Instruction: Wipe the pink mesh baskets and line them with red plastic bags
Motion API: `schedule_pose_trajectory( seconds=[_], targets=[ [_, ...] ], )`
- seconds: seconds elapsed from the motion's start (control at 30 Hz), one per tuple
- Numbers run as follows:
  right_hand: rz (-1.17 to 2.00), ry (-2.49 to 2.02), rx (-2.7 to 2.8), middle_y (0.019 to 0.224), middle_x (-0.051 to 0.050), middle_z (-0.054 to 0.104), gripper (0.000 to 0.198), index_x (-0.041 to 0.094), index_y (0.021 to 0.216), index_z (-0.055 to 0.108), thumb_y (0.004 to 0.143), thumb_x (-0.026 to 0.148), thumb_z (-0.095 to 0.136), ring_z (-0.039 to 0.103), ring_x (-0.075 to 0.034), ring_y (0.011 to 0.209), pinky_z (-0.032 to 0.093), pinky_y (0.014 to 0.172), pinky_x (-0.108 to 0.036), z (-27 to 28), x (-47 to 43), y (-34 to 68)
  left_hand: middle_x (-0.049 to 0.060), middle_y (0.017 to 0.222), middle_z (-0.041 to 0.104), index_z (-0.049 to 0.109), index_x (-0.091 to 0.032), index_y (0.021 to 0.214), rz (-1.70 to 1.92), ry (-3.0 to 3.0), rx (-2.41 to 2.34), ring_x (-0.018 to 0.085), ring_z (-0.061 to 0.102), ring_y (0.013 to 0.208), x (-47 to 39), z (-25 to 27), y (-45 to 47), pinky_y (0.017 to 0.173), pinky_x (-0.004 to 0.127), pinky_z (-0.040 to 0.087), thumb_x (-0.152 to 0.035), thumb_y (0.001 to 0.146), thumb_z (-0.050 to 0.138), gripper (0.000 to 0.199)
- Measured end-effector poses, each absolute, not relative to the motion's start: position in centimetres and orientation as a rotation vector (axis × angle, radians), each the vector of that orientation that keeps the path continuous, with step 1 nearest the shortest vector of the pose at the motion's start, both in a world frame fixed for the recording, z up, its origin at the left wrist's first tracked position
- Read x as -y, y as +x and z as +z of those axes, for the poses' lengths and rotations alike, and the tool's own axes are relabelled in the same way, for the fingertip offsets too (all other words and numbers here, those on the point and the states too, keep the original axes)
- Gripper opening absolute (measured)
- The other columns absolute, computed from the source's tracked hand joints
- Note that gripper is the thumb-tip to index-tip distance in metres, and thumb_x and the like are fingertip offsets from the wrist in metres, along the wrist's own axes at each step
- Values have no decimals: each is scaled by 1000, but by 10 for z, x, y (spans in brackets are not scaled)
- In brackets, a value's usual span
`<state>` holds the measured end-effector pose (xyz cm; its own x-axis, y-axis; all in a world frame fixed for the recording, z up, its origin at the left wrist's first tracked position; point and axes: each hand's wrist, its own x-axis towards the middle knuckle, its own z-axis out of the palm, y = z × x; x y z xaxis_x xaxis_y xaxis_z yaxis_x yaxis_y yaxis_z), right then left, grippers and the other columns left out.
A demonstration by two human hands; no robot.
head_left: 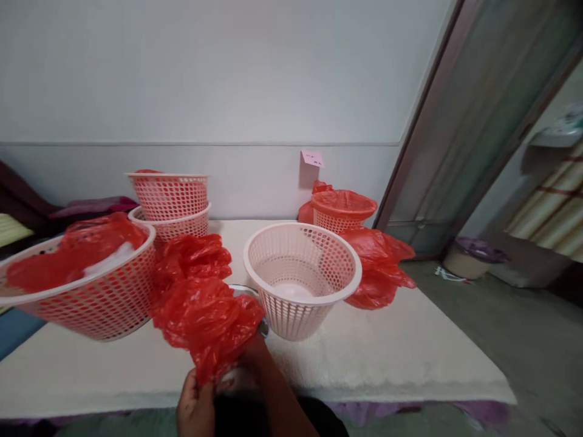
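A crumpled red plastic bag (pixel 207 315) is bunched up in front of me, above the near edge of the white-covered bed. My left hand (pixel 195 403) is closed on the bag's lower end, pinching it between thumb and fingers. My right hand (pixel 250 352) reaches in from the right against the bag; its fingers are mostly hidden behind the red plastic. Just right of the bag an open, pale pink slatted basket (pixel 296 318) stands upright with nothing inside. Behind the bag, part of a pale round-rimmed thing (pixel 246 290) shows, too covered to name.
At left a basket (pixel 104 309) contains red plastic and something white. Two stacked baskets (pixel 173 197) stand behind. Back right, a basket lined with red plastic (pixel 346 203) stands beside a loose red bag (pixel 378 267). A bin (pixel 469 261) is on the floor. A pink note (pixel 313 159) hangs on the wall.
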<state>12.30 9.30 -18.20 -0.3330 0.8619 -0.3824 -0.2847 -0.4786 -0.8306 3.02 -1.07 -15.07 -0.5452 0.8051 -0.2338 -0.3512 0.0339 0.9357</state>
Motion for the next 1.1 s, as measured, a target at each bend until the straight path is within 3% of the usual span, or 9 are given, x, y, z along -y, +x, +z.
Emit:
schedule_pose_trajectory(
  seconds=[0.07,0.2,0.37,0.53,0.7,0.97,1.1],
  targets=[
    [1895,-1149,1042,77,1,64,29,14,100,62,92,41,55,59,-11,59,50,56,-26,-177,-90,127,-6,75,71,56,-23,104,1673,522,-1450,17,68,61,10,-162,29,60,24,53,-38,62,73,47],
    [1850,-1216,1318,60,-1,61,21,14,81,66,87,31,56,58,-14,49,43,48,-26,-172,-77,128,-4,71,70,55,-21,102,1635,658,-1521,18,66,59,7,-158,23,56,26,51,-39,66,68,42],
    [1687,-1298,1437,54,3,54,6,18,70,59,75,20,59,52,-13,47,39,51,-25,-179,-63,134,-1,72,69,55,-19,99,1625,780,-1530,18,63,60,13,-151,16,56,27,50,-40,68,66,38],
    [1575,-1313,1421,49,5,50,14,20,60,50,70,13,57,48,-11,48,34,52,-23,-182,-53,152,-3,67,66,56,-19,88,1596,895,-1534,14,55,53,19,-155,11,56,25,44,-36,71,65,26],
    [1659,-1228,1289,54,4,53,8,21,72,55,69,25,61,56,-15,52,36,48,-24,-178,-46,161,-5,60,61,57,-20,83,1577,969,-1557,13,51,52,18,-157,10,54,23,39,-32,76,62,15],
    [1726,-1060,946,86,-3,65,57,20,105,57,65,58,69,63,-15,69,40,53,-21,-172,-54,161,-3,63,62,60,-17,98,1526,1075,-1512,15,52,54,19,-157,13,55,24,41,-34,80,57,25],
    [1765,-907,757,85,-2,67,64,21,117,53,66,56,70,61,-13,61,43,53,-23,-163,-53,160,2,79,70,67,-16,100,1506,1140,-1442,22,62,74,20,-154,16,68,28,49,-30,73,63,30]
  ],
)
